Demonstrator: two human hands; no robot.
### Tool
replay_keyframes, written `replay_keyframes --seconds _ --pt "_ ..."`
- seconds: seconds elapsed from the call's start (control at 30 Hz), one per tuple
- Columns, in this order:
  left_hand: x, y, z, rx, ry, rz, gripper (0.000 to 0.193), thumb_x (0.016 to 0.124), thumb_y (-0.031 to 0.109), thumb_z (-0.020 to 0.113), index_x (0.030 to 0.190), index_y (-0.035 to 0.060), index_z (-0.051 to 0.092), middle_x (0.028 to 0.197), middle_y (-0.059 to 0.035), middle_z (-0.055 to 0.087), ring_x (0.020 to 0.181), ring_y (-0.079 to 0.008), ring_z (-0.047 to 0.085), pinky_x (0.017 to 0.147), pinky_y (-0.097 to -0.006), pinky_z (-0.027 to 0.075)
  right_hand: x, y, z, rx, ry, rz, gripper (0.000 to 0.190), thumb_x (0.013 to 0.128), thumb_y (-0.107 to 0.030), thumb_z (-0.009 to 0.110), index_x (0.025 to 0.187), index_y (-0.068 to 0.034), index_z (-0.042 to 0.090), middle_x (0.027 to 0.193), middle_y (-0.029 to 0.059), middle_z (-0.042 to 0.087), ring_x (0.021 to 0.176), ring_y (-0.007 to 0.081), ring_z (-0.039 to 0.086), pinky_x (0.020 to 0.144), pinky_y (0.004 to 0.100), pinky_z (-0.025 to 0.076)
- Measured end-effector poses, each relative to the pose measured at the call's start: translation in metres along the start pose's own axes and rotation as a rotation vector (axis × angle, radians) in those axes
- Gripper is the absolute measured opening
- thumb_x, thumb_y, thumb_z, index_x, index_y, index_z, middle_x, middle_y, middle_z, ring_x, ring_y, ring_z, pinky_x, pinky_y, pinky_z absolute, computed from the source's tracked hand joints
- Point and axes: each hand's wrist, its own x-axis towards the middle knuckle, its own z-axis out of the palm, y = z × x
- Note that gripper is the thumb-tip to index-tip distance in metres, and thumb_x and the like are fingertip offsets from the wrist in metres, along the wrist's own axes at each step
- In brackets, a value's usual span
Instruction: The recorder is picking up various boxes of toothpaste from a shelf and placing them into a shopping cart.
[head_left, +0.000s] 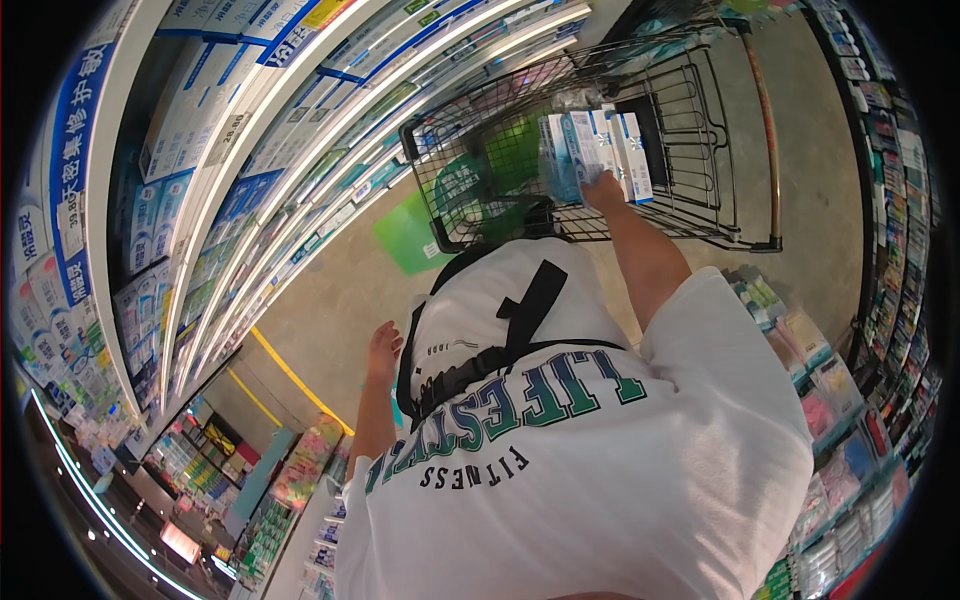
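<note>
My right hand (604, 191) reaches into a black wire shopping cart (712, 135), its fingers against the near end of a white-and-blue carton (589, 142). Another white carton (634, 154) stands beside it, and a clear plastic wrap lies around the left side of the group. My left hand (385, 341) hangs beside my body at the left, fingers loosely curled and apart, with nothing seen in it. A green printed item (457, 180) shows through the mesh at the cart's left part. The undersides of the cartons are hidden.
Lit shelves (247, 142) packed with boxed goods curve along the left. More stocked shelves (892, 187) line the far right. Packaged goods (825, 390) stand stacked at the lower right. A green sheet (409, 232) is on or near the floor beside the cart. Yellow lines (289, 367) mark the floor.
</note>
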Motion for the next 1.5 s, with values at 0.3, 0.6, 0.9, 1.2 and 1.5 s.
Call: replay_keyframes --seconds 0.3,0.6,0.9,1.2,1.5 --pt "-0.019 0.083 -0.003 -0.541 0.085 0.362 0.032 0.099 0.03 0.057 0.125 0.0126 0.057 0.109 0.0005 0.059 0.1 -0.0115 0.055 0.089 -0.03 0.045 0.032 0.011 -0.005 0.005 0.059 -0.127 0.047 0.088 -0.028 0.056 0.122 0.004 0.052 0.117 0.0325 0.062 0.11 0.045 0.062 0.094 0.0492 0.05" --pt "-0.045 0.336 -0.117 0.498 0.749 1.442 0.034 0.092 0.016 0.064 0.124 0.0053 0.058 0.12 -0.0141 0.059 0.116 -0.029 0.053 0.101 -0.0392 0.038 -0.007 -0.004 0.0 -0.011 0.022 -0.383 0.048 0.085 -0.032 0.067 0.121 -0.003 0.058 0.106 0.0277 0.066 0.102 0.0403 0.065 0.088 0.0457 0.05" --pt "0.006 0.468 -0.178 0.976 0.904 1.383 0.088 0.08 0.053 0.074 0.146 0.0074 0.038 0.141 -0.0231 0.049 0.131 -0.0393 0.047 0.106 -0.0422 0.04 -0.122 -0.03 0.026 -0.243 -0.019 -0.503 0.036 0.089 -0.021 0.057 0.12 -0.003 0.058 0.109 0.0269 0.066 0.104 0.0424 0.063 0.091 0.0476 0.05" --pt "0.011 0.488 -0.183 1.037 0.711 1.309 0.086 0.073 0.037 0.083 0.144 0.0064 0.043 0.141 -0.0189 0.051 0.131 -0.0355 0.048 0.109 -0.0397 0.039 -0.165 -0.04 0.021 0.001 0.21 -0.502 0.028 0.085 -0.011 0.059 0.111 -0.002 0.062 0.097 0.0232 0.067 0.092 0.041 0.064 0.08 0.0482 0.05" --pt "0.007 0.486 -0.184 1.107 0.761 1.336 0.08 0.077 0.042 0.079 0.143 0.0121 0.045 0.143 -0.0141 0.05 0.132 -0.0327 0.048 0.108 -0.0403 0.04 -0.173 -0.044 0.028 -0.103 0.235 -0.435 0.028 0.085 -0.014 0.057 0.111 -0.005 0.062 0.103 0.0215 0.067 0.1 0.0399 0.063 0.088 0.049 0.049"
